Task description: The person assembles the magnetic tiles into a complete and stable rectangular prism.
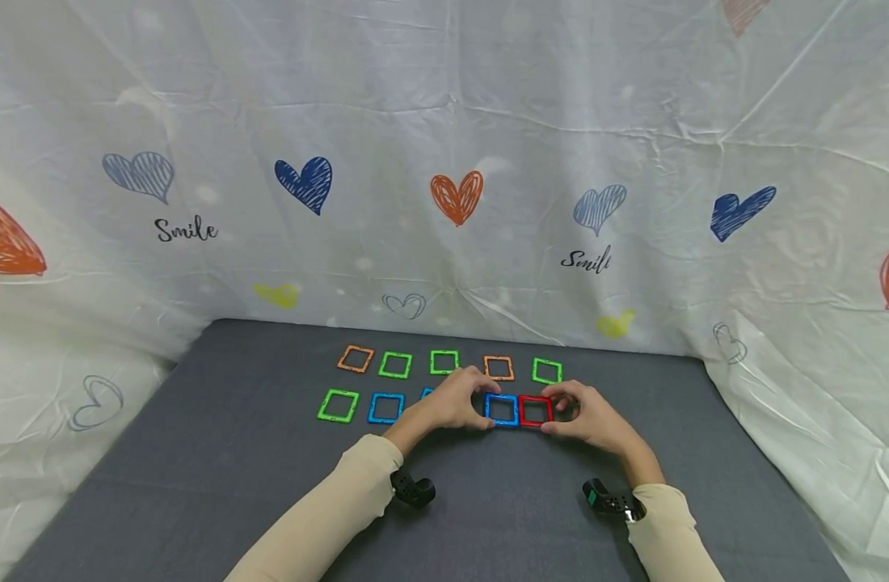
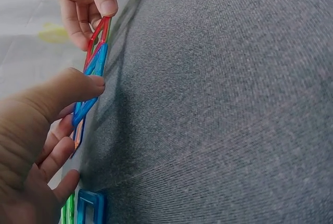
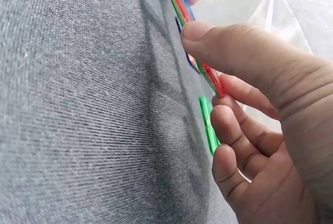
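Note:
Between thumb and fingers, my left hand (image 1: pixel 452 401) pinches a blue square frame tile (image 1: pixel 503 423). A red square frame tile (image 1: pixel 535 424) is pinched by its outer side in my right hand (image 1: pixel 593 419). The two tiles meet edge to edge, the blue one on the left. Both wrist views show them held up off the cloth, with a shadow beneath. In the left wrist view the red tile (image 2: pixel 105 30) lies beyond the blue tile (image 2: pixel 102 60). My left hand hides most of another blue tile (image 1: pixel 427 392) on the table.
Behind the hands, a back row has orange tiles (image 1: pixel 499 377) and green tiles (image 1: pixel 547 380) lying apart. Nearer at the left lie a green tile (image 1: pixel 335 419) and a blue tile (image 1: pixel 385 420). Dark grey cloth covers the table (image 1: pixel 503 501); a white printed curtain (image 1: pixel 386 242) hangs behind.

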The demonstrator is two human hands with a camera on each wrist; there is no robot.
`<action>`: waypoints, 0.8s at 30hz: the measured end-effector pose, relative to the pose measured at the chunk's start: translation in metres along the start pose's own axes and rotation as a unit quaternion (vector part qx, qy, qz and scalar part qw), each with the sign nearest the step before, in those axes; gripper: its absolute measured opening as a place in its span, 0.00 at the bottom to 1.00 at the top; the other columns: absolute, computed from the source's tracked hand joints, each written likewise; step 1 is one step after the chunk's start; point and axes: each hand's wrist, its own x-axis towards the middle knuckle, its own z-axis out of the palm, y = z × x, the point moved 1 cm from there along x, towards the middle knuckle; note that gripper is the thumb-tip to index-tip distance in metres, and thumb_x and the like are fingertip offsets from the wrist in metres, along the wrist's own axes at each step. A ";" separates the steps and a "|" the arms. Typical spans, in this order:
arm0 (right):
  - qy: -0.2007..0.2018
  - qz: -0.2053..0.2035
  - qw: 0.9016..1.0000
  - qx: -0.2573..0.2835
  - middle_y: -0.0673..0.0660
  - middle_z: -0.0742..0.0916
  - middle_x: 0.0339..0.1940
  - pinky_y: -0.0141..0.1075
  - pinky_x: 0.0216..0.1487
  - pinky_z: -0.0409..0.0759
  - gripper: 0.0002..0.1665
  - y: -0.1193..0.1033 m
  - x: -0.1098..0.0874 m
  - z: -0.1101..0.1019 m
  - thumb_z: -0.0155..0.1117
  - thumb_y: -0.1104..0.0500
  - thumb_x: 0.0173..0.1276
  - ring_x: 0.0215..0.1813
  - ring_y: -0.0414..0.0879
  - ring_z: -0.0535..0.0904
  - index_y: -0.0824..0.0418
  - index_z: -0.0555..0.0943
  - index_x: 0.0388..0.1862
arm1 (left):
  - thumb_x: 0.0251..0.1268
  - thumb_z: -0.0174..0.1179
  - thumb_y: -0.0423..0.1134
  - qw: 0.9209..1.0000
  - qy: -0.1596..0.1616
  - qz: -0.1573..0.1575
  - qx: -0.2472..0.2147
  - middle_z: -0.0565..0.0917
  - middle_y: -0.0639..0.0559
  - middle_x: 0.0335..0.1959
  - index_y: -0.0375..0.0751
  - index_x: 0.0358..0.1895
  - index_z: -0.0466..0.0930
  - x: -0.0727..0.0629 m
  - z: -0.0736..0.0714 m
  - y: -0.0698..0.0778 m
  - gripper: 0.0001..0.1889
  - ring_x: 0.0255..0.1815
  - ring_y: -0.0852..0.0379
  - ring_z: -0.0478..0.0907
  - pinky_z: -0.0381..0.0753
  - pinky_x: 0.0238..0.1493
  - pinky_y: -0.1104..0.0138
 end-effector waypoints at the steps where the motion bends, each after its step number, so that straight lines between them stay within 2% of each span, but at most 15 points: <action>1: -0.001 0.000 1.000 0.002 0.56 0.81 0.44 0.36 0.36 0.76 0.31 0.000 0.000 0.000 0.83 0.56 0.57 0.44 0.51 0.76 0.66 0.82 0.57 | 0.56 0.78 0.45 1.000 -0.001 0.002 0.003 0.77 0.52 0.54 0.47 0.59 0.85 0.000 0.000 0.000 0.26 0.53 0.55 0.74 0.75 0.56 0.62; 6: -0.008 0.002 1.000 0.010 0.56 0.81 0.44 0.36 0.36 0.76 0.31 0.001 0.001 0.002 0.83 0.57 0.57 0.44 0.52 0.76 0.67 0.82 0.57 | 0.55 0.78 0.45 1.000 -0.004 0.009 0.025 0.79 0.52 0.53 0.47 0.59 0.85 0.001 0.002 -0.002 0.26 0.55 0.55 0.74 0.74 0.57 0.61; 10: -0.010 0.001 1.000 0.010 0.55 0.81 0.44 0.36 0.37 0.77 0.31 0.002 0.001 0.004 0.83 0.57 0.56 0.44 0.51 0.76 0.66 0.82 0.56 | 0.55 0.79 0.48 0.999 -0.002 -0.002 0.050 0.80 0.55 0.54 0.50 0.59 0.85 0.000 0.002 -0.001 0.26 0.58 0.53 0.72 0.70 0.60 0.53; 13: -0.011 -0.001 1.000 0.011 0.55 0.82 0.45 0.36 0.38 0.77 0.31 0.002 0.002 0.005 0.83 0.57 0.56 0.44 0.51 0.76 0.67 0.82 0.55 | 0.54 0.79 0.49 0.998 0.000 -0.013 0.061 0.80 0.57 0.54 0.53 0.58 0.86 0.000 0.002 -0.002 0.26 0.58 0.52 0.71 0.67 0.58 0.49; 24: -0.017 0.004 1.000 -0.008 0.55 0.84 0.47 0.44 0.45 0.78 0.30 0.004 0.005 0.009 0.84 0.57 0.55 0.44 0.49 0.77 0.66 0.83 0.54 | 0.53 0.80 0.51 0.997 0.000 -0.024 0.070 0.81 0.57 0.53 0.54 0.56 0.87 0.000 0.002 -0.002 0.26 0.59 0.49 0.71 0.65 0.56 0.49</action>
